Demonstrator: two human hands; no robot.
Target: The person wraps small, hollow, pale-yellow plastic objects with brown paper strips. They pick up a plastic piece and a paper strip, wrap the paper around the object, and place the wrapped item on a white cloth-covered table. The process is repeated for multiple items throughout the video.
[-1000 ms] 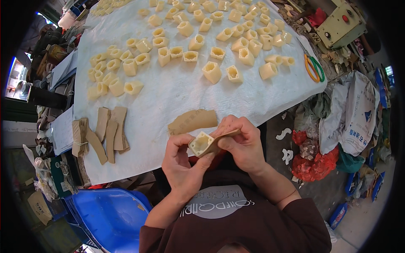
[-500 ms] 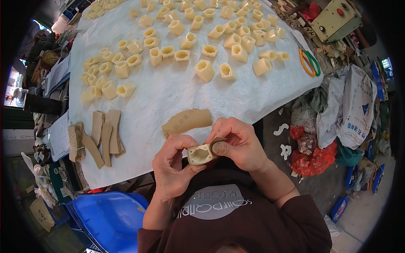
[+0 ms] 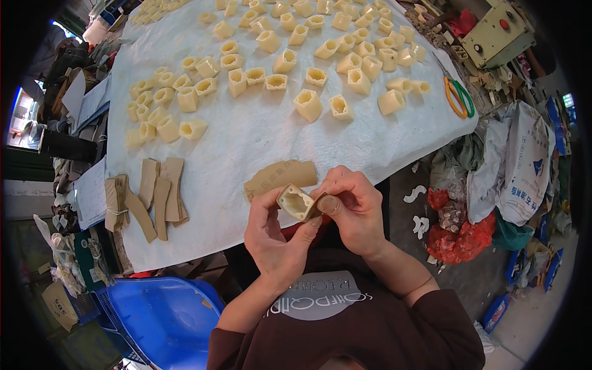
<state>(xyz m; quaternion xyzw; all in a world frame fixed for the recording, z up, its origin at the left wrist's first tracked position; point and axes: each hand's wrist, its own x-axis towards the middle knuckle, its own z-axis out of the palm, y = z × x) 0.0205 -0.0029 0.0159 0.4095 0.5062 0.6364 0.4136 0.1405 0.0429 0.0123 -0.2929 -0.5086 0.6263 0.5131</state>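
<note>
Tipped since the previous frame, the hollow cream piece [image 3: 293,201] now slants down to the right, its open face up. At left, brown strips [image 3: 148,196] lie on the white sheet [image 3: 234,139], above a blue tub [image 3: 163,317]. Next, the left hand [image 3: 274,243] grips the piece between thumb and fingers, near the sheet's front edge. Just beyond lies 1 flat brown piece [image 3: 280,176]. The right hand [image 3: 354,213] pinches 1 small brown strip [image 3: 316,206] between thumb and fingers at the cream piece's right end. Farther right rest scissors [image 3: 459,97] with 2 handles, 1 orange, 1 green.
</note>
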